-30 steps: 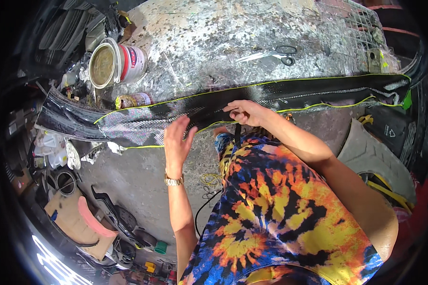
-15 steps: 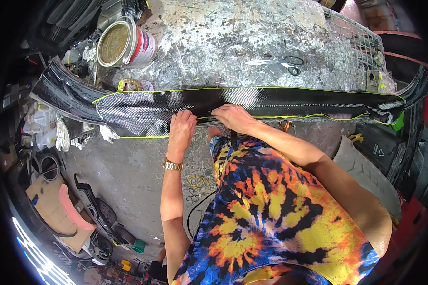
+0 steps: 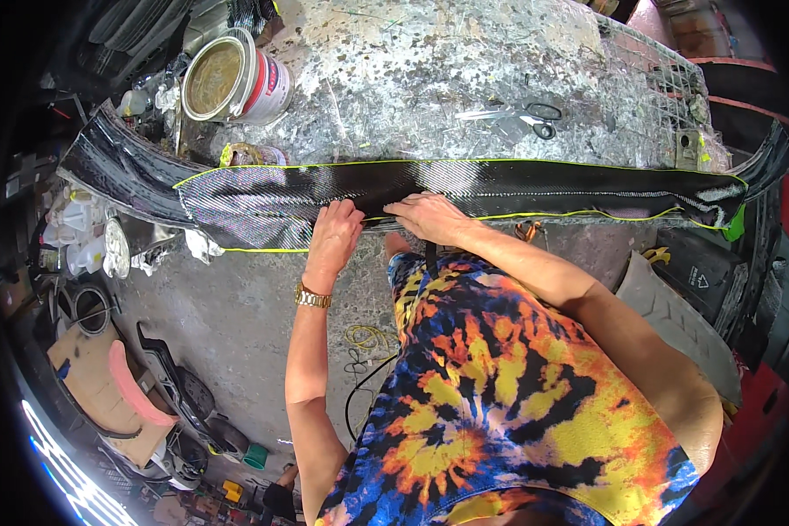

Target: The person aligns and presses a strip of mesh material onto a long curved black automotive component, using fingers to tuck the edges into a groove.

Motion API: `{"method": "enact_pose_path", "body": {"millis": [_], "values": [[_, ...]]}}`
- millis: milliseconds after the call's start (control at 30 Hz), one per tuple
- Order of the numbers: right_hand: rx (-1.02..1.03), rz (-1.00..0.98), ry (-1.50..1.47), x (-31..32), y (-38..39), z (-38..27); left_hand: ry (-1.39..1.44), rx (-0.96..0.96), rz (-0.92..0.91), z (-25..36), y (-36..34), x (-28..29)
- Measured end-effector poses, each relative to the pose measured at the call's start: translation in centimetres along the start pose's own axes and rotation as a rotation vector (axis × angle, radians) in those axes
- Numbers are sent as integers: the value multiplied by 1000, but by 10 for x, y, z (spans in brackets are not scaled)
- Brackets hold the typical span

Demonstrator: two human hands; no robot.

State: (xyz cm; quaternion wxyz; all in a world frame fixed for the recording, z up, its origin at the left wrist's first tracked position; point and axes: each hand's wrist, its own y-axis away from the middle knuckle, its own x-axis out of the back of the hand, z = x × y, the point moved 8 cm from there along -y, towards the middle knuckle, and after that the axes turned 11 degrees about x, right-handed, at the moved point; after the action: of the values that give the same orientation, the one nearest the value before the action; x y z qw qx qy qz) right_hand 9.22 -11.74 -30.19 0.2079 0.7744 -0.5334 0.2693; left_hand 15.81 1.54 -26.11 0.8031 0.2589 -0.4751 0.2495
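The black cloth [image 3: 548,180], edged in yellow, lies lengthwise from left to right along the near side of the table [image 3: 386,96]. A curved panel [image 3: 131,162] shows beyond both of its ends. The left hand [image 3: 336,232] and right hand [image 3: 431,217] rest at the cloth's near edge, left of its middle, close together but apart. Their fingers are bent and bunched; whether they pinch the cloth cannot be told. A watch [image 3: 313,296] circles the left wrist. Far left stand a bucket [image 3: 261,92] and, nearer, a can [image 3: 259,156]; scissors [image 3: 515,115] lie on the table, right of centre.
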Motion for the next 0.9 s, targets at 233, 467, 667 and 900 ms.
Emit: {"method": "enact_pose_path", "body": {"millis": [233,467,667,900], "values": [[56,-46,72,-5,-7,-7,-10,15,-44,-4,5,-8],[85,-54,109,-4,-11,-13,14,45,-8,-3,13,6],[71,-108,77,-10,-17,-11,-37,64,33,-7,22,8],[96,-115,83,-8,-22,-12,-56,102,-34,-11,22,9]]}}
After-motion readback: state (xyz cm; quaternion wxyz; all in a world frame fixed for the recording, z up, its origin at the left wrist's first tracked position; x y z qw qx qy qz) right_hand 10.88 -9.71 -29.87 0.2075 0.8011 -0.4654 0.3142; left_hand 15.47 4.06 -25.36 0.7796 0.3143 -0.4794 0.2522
